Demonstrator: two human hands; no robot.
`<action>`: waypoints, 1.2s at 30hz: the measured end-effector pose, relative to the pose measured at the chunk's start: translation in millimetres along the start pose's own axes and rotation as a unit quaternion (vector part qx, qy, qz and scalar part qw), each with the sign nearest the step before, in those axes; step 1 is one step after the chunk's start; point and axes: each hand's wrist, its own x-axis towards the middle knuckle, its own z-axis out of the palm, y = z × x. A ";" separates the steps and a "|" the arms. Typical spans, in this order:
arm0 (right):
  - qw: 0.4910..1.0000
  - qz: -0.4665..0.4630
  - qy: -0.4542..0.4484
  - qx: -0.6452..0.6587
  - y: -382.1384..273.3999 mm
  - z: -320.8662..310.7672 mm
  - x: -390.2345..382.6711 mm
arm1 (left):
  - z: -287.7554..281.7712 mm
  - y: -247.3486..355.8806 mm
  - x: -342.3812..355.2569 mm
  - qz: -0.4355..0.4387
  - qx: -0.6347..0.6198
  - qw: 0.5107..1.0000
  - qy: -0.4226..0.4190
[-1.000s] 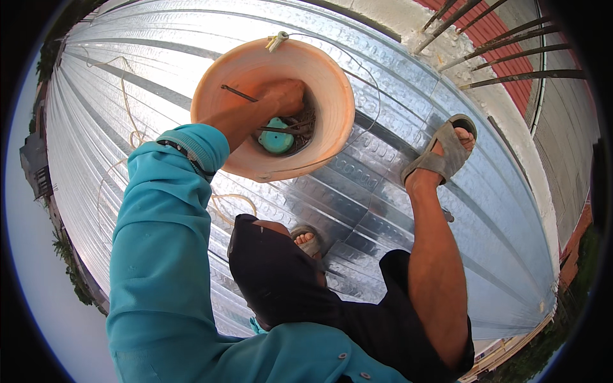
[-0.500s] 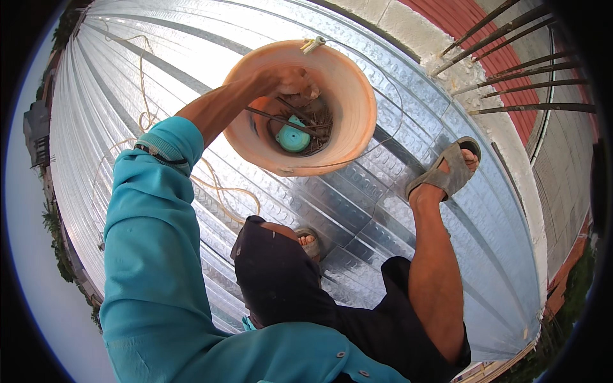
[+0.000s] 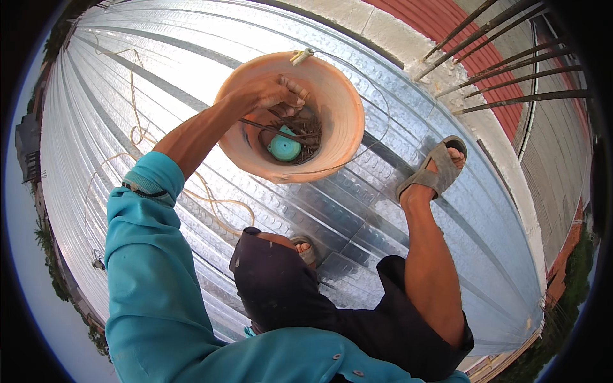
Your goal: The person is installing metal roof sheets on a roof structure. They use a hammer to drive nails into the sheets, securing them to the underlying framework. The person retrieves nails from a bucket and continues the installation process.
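My left hand (image 3: 284, 94) is inside an orange, worn plastic bucket (image 3: 348, 121), above its contents. Its fingers are bent and pressed together; whatever they may hold is too small to make out. Below the hand lie a teal case with a round face (image 3: 284, 148) and a heap of thin, dark, rusty-looking pieces (image 3: 310, 131). Slim dark rods (image 3: 265, 127) slant over the teal case from the bucket's left side. The bucket's wire handle (image 3: 386, 105) hangs out to the right, with a pale grip (image 3: 302, 57) at the far rim. My right hand is out of view.
Ribbed, shiny metal sheeting (image 3: 345, 210) lies under the bucket and my sandalled feet (image 3: 434, 169). A tan cord (image 3: 214, 201) loops across it at left. Several steel bars (image 3: 523, 99) jut over a pale concrete edge (image 3: 504, 153) at right, beside red roofing (image 3: 472, 70).
My left hand has lifted a little from the bucket's contents and turned, its fingers showing more. The bucket sits slightly lower and further left in view.
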 end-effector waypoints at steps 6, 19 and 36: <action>0.840 0.052 -0.137 -0.523 1.4 -219.0 -15.6 | 1.0 -41.3 13.0 0.204 0.424 0.862 0.186; 0.804 0.166 -0.065 -0.567 13.2 -343.9 -78.7 | 111.7 38.2 6.6 0.242 0.347 0.903 0.076; 0.835 0.111 -0.063 -0.536 9.9 -357.5 -94.9 | 138.6 126.4 -66.1 0.165 0.553 0.814 0.061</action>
